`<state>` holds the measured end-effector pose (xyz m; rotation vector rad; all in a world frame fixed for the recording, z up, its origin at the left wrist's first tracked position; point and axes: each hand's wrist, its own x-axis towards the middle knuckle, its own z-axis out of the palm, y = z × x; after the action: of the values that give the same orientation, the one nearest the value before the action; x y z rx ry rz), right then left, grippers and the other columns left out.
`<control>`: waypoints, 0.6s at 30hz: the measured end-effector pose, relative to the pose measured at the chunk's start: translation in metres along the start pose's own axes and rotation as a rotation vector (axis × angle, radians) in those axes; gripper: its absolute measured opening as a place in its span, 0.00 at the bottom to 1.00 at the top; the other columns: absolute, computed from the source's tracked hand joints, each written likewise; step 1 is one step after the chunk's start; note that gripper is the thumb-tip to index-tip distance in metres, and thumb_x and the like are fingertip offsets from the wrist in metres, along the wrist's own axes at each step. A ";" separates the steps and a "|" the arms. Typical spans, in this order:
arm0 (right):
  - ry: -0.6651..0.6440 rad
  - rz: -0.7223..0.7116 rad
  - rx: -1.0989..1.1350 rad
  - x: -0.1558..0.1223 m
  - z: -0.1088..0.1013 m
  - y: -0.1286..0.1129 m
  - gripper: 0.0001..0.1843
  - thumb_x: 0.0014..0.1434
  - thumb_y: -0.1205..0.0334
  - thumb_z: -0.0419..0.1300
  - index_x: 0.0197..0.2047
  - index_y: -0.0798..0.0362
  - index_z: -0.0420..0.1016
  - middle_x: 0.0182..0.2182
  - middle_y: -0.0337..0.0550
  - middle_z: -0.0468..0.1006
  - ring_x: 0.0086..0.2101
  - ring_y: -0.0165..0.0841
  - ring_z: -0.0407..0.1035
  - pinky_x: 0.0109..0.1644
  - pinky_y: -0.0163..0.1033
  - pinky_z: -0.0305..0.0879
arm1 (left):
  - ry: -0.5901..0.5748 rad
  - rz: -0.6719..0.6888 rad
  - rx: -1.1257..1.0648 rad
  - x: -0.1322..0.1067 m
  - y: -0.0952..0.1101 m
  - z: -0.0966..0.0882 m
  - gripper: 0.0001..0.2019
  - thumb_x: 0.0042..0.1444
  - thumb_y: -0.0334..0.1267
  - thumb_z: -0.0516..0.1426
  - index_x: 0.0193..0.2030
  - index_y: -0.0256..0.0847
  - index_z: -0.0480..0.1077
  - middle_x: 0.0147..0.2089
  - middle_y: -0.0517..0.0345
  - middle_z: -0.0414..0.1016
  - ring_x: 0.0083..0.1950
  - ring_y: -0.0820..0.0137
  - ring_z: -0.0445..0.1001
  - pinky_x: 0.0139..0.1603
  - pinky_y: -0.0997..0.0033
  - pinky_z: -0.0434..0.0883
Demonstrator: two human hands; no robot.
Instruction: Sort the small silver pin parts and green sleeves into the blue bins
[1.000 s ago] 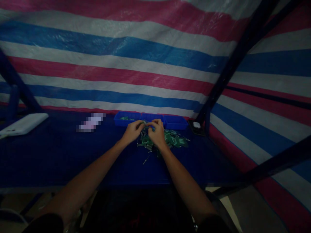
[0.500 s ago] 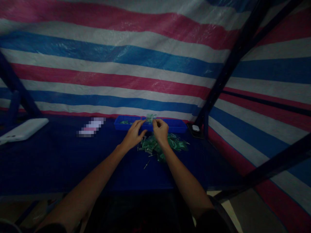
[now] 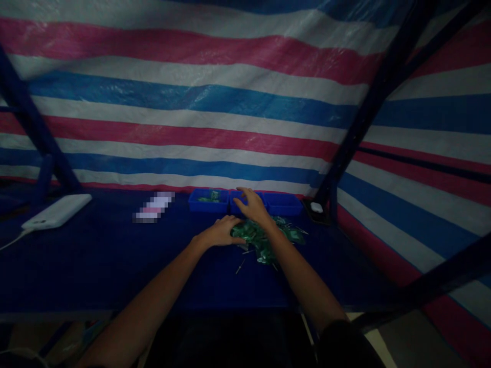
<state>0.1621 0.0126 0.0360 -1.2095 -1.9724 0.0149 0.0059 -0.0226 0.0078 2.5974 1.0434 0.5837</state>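
A loose pile of small green plastic packets (image 3: 261, 250) and thin metal pieces lies on the blue table. My left hand (image 3: 221, 231) is low at the pile's left edge, thumb and fingers apart, with its fingertips at the packets. Above the far side of the pile, my right hand (image 3: 253, 205) has its fingers spread and nothing in them. It partly covers the middle blue bin (image 3: 235, 208). The left blue bin (image 3: 199, 206) has a few greenish packets in it. To the right stands another blue bin (image 3: 286, 207).
One thin metal piece (image 3: 240, 266) lies apart, in front of the pile. A white power bank-like device (image 3: 57, 212) with a cable is at the left, near a blurred-out card (image 3: 155, 207). A white earbud case (image 3: 316, 207) rests on a dark phone-like object at right. Blue frame posts (image 3: 347, 148) flank a striped sheet.
My right hand no longer pinches the clear greenish packet seen above the bins, and its fingers have spread. My left hand has come down from the bins to the pile. The view has shifted slightly.
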 end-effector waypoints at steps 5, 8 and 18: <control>0.027 0.199 0.127 -0.036 -0.007 0.022 0.16 0.54 0.55 0.54 0.43 0.54 0.71 0.28 0.40 0.73 0.30 0.31 0.67 0.37 0.37 0.62 | 0.015 -0.035 0.032 0.005 -0.003 0.007 0.20 0.52 0.46 0.55 0.50 0.41 0.66 0.47 0.52 0.70 0.50 0.62 0.66 0.50 0.61 0.63; 0.025 0.251 0.184 -0.047 -0.002 0.018 0.15 0.55 0.54 0.53 0.41 0.53 0.72 0.26 0.38 0.73 0.28 0.30 0.67 0.35 0.35 0.62 | 0.116 -0.006 0.065 0.009 -0.002 0.012 0.11 0.53 0.38 0.55 0.44 0.43 0.69 0.43 0.55 0.71 0.47 0.65 0.67 0.48 0.64 0.63; 0.291 0.244 0.370 -0.043 -0.011 -0.013 0.21 0.58 0.47 0.47 0.37 0.54 0.72 0.24 0.36 0.70 0.24 0.27 0.61 0.30 0.32 0.56 | 0.743 -0.201 -0.282 0.012 0.004 -0.005 0.08 0.52 0.39 0.53 0.33 0.38 0.71 0.29 0.58 0.70 0.32 0.71 0.68 0.36 0.71 0.65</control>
<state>0.1689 -0.0309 0.0214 -1.1263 -1.4838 0.2990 0.0135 -0.0163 0.0166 2.0127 1.2768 1.5756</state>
